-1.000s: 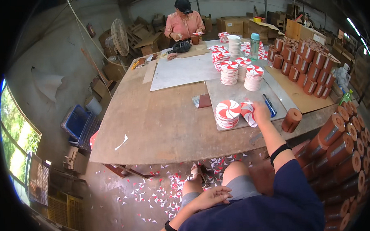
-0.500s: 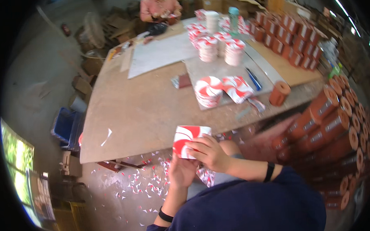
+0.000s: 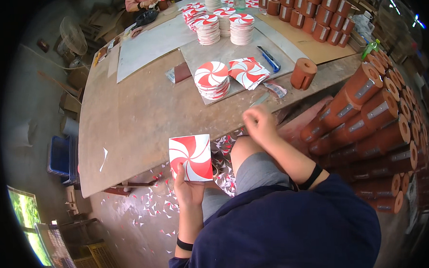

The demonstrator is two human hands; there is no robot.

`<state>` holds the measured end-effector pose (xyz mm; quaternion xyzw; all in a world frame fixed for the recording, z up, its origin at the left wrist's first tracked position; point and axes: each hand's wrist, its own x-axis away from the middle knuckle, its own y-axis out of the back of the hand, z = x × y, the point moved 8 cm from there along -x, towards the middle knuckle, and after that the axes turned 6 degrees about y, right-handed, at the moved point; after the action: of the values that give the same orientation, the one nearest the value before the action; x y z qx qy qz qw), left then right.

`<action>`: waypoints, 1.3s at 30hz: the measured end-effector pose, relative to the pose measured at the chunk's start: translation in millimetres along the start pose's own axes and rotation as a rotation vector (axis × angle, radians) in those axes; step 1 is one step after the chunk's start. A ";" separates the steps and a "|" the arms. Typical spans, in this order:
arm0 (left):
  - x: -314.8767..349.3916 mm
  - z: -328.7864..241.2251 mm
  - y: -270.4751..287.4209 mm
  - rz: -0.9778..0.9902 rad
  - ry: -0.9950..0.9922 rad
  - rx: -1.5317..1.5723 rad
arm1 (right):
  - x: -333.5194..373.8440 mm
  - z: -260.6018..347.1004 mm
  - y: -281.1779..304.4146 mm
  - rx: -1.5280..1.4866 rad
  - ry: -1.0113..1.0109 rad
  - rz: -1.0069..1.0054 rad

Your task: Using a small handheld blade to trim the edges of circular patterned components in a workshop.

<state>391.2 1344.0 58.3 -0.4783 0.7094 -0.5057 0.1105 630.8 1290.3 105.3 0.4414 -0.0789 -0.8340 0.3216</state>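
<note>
My left hand (image 3: 190, 187) holds a square card (image 3: 190, 156) with a red and white swirl, its thumb across the front and the fingers behind. Whether it is one card or several cannot be told. My right hand (image 3: 260, 125) is apart from it, by the table's near edge, with fingers curled; nothing shows in them. A thin greyish blade-like strip (image 3: 260, 99) lies on the table just beyond that hand. Farther in are a stack of round swirl discs (image 3: 212, 81) and a pile of square swirl cards (image 3: 248, 73).
On the table (image 3: 127, 114) lie a blue utility knife (image 3: 268, 59) and a brown slotted cylinder (image 3: 304, 73). More disc stacks (image 3: 241, 30) and brown cylinders (image 3: 324, 14) stand farther back. Long brown rolls (image 3: 367, 113) are piled at my right. Scraps (image 3: 155, 201) litter the floor. Another person (image 3: 146, 0) sits opposite.
My right hand has let go of the card and moved right toward the table's edge. The left hand keeps the card, its swirl now in full view. The head view has shifted.
</note>
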 end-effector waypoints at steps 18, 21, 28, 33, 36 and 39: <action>8.4 -6.2 -7.7 0.061 -0.047 0.008 | 8.9 -110.2 -9.4 0.833 -0.466 0.111; 4.1 -3.5 -4.5 0.080 -0.021 0.063 | 20.4 -106.4 8.3 0.794 -0.514 0.021; 4.0 1.9 -9.8 0.106 0.012 0.063 | 47.6 -145.8 30.6 0.420 -0.563 -0.326; 7.9 1.0 -9.7 0.096 -0.009 0.083 | 70.1 -159.3 24.6 -0.122 -0.973 -0.433; 8.4 -0.5 -8.3 0.088 -0.016 0.086 | 75.2 -154.5 21.7 -0.341 -1.075 -0.455; 6.7 -2.4 -10.4 0.096 -0.006 0.092 | 82.0 -145.6 13.3 -0.567 -1.118 -0.371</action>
<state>392.1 1339.8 70.2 -0.4395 0.7073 -0.5305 0.1584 718.5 1252.4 -32.4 -0.1545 0.0664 -0.9679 0.1866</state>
